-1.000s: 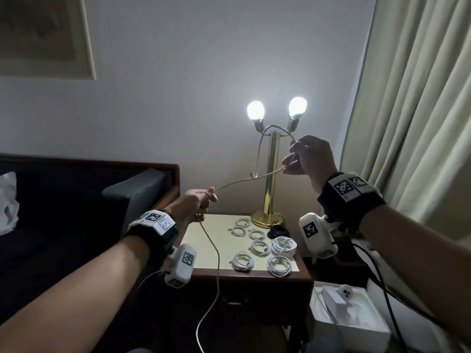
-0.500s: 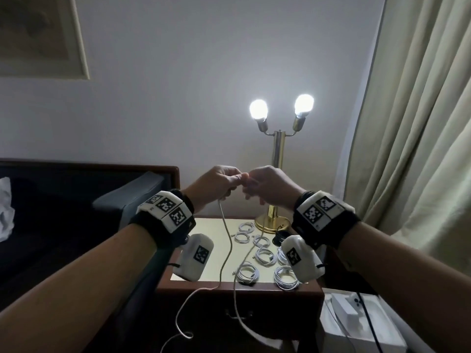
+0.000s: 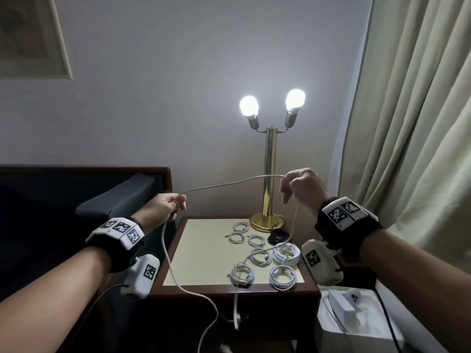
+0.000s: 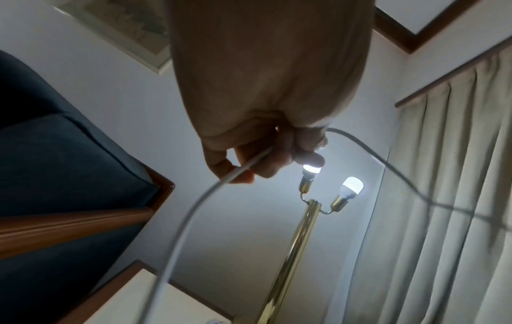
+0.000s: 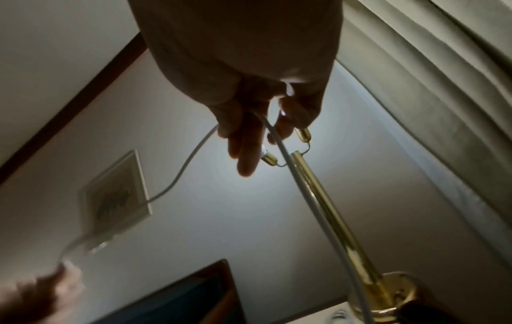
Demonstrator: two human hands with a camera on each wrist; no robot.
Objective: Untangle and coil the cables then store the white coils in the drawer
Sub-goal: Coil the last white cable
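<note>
the step in hand is judged to be the straightening of one loose white cable [image 3: 229, 183] ahead of coiling. the left hand [image 3: 163, 208] has its fingers curled round the cable, which passes through the fist and drops in a long slack run past the front edge of the nightstand [image 3: 204, 291] toward the floor. the right hand [image 3: 302, 188] is raised in front of the lamp [image 3: 270, 179]; it pinches the cable between thumb and forefinger, the remaining fingers loosely extended. the span between the two hands sags only slightly. from the right hand the cable falls to the table top, crosses among the finished white coils [image 3: 262, 261], and goes over the front edge, where its end hangs.

several white coils lie on the right half of the table top; one black coil [image 3: 277, 236] sits just beside the lamp base. no coil has been stored yet. the drawer front is dark, and whether it is open cannot be told.

the next move calls for looping the cable into even turns between the hands, drawing in the slack. risk noted: the right-hand run lies across finished coils, so pulling may drag or snag them. the lamp stands close behind the right hand.
</note>
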